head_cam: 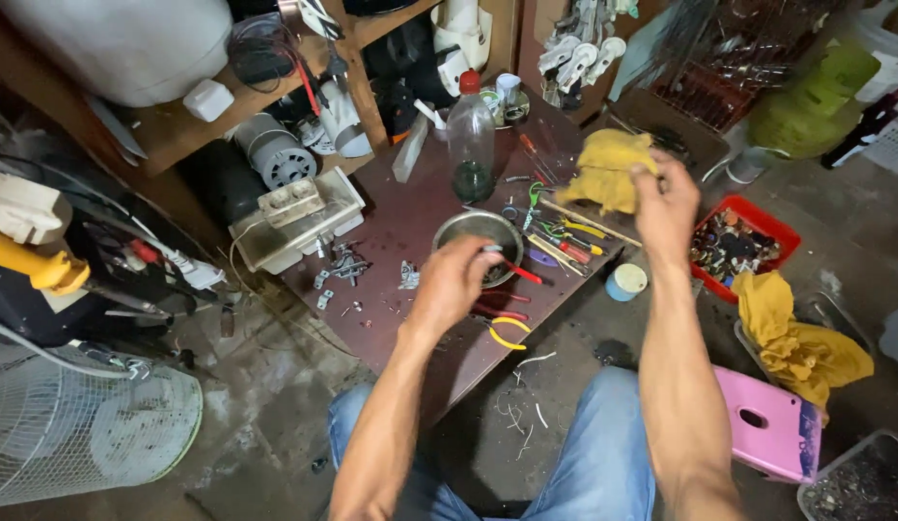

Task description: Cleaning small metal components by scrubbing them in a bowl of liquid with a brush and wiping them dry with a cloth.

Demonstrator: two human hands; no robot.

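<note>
— Two hands up over the low dark table (410, 227), and both busy. What's the left one (451, 280) got?

— My left fingers are pinched shut on a small metal piece (491, 250), right above the near rim of the steel bowl (473, 230). Too small to tell what the piece is. The bowl sits mid-table, and a red-handled tool (522, 273) leans out of it toward the right.

— And the right?

— My right hand (666, 207) is raised at the far right edge of the table, fingers closed on a yellow rag (608, 169). The rag bunches out to the left of my fist, hanging above the scattered screwdrivers (572, 236).

— What's around you?

— Clear plastic bottle (471, 140) with a red cap standing just beyond the bowl. Yellow-handled pliers (508, 333) on the near edge, just below my left wrist. Loose metal fittings (341, 265) to the left of the bowl. Off the table to the right, a roll of tape (625, 282), a red tray (746, 243) of small parts, another yellow cloth (796, 342) and a pink stool (772, 425) beside my knee. Fan grille (92, 434) on the floor, near left.
</note>
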